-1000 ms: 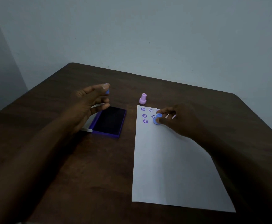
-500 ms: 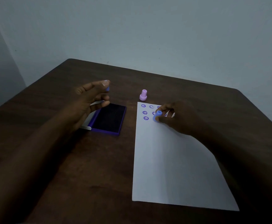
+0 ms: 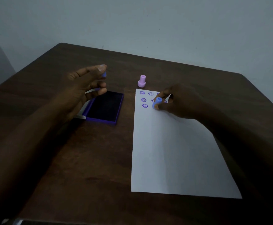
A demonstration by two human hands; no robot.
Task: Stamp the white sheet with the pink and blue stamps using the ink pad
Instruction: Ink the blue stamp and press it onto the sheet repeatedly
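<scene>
The white sheet (image 3: 173, 151) lies on the right half of the table, with several purple smiley prints (image 3: 143, 100) near its far left corner. My right hand (image 3: 178, 103) is shut on the blue stamp (image 3: 157, 101), which stands tilted with its base on the sheet beside the prints. The pink stamp (image 3: 141, 81) stands upright just beyond the sheet's far edge. The open purple ink pad (image 3: 105, 106) sits left of the sheet. Above its left side my left hand (image 3: 84, 85) hovers with fingers spread. A small blue piece (image 3: 104, 73) shows at its top fingertip; whether it is held is unclear.
The dark wooden table (image 3: 84, 159) ends at a far edge close to a plain grey wall. The ink pad's white lid (image 3: 82, 114) lies folded back under my left hand.
The view has drifted slightly. My right hand keeps the blue stamp at the same spot on the sheet, and my left hand stays above the ink pad.
</scene>
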